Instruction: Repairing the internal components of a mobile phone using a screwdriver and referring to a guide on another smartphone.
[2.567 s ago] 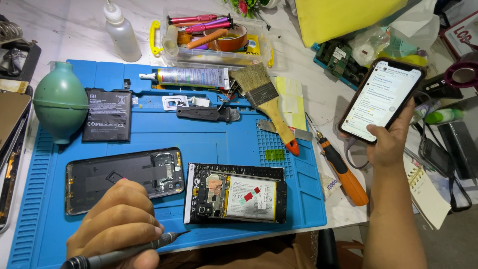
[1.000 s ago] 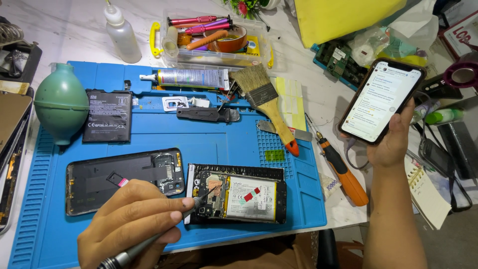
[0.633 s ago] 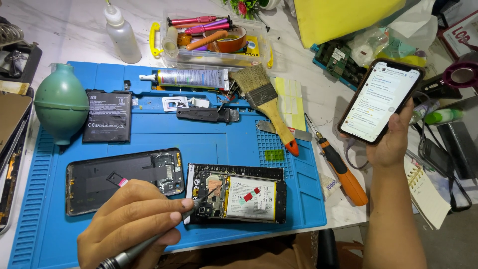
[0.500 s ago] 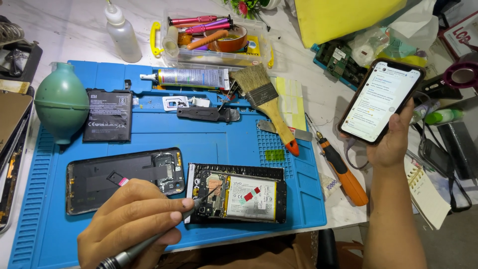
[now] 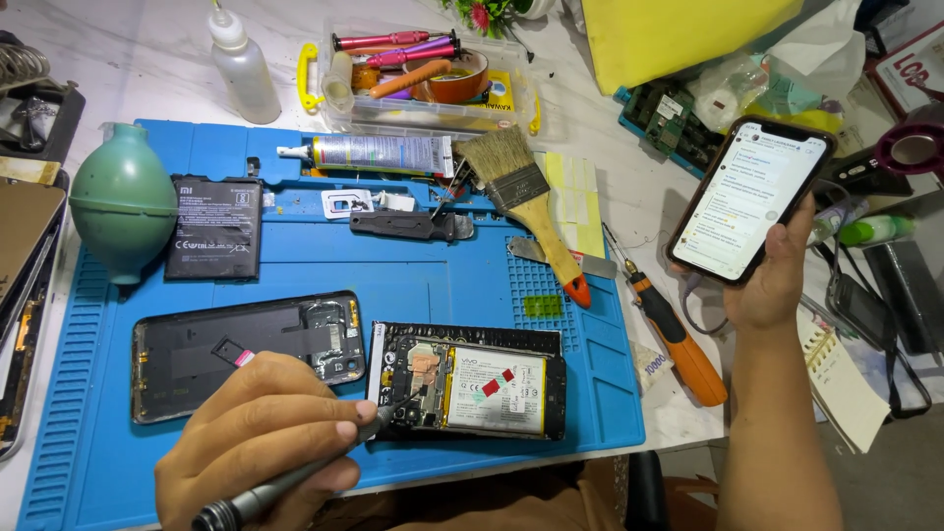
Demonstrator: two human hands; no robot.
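Note:
My left hand [image 5: 258, 438] grips a slim grey screwdriver [image 5: 295, 479], its tip resting on the upper left part of an opened phone [image 5: 470, 382] with a white battery showing. That phone lies on a blue repair mat [image 5: 423, 275]. Just left of it lies a second opened phone with a dark frame [image 5: 241, 349], partly hidden by my fingers. My right hand [image 5: 777, 280] holds a lit smartphone [image 5: 752, 197] upright above the table's right side, thumb on its screen edge.
On the mat lie a loose black battery [image 5: 214, 228], a green rubber air blower [image 5: 123, 202], a glue tube [image 5: 379, 154], a paintbrush [image 5: 526, 202] and a black tool [image 5: 408, 226]. An orange-handled screwdriver [image 5: 674, 334], a clear tool box [image 5: 423, 79] and a plastic bottle [image 5: 241, 64] stand around it.
My left hand has moved up and right from the near mat edge, bringing the screwdriver tip onto the opened phone. In the last second it stays almost still. The right hand keeps the smartphone in place.

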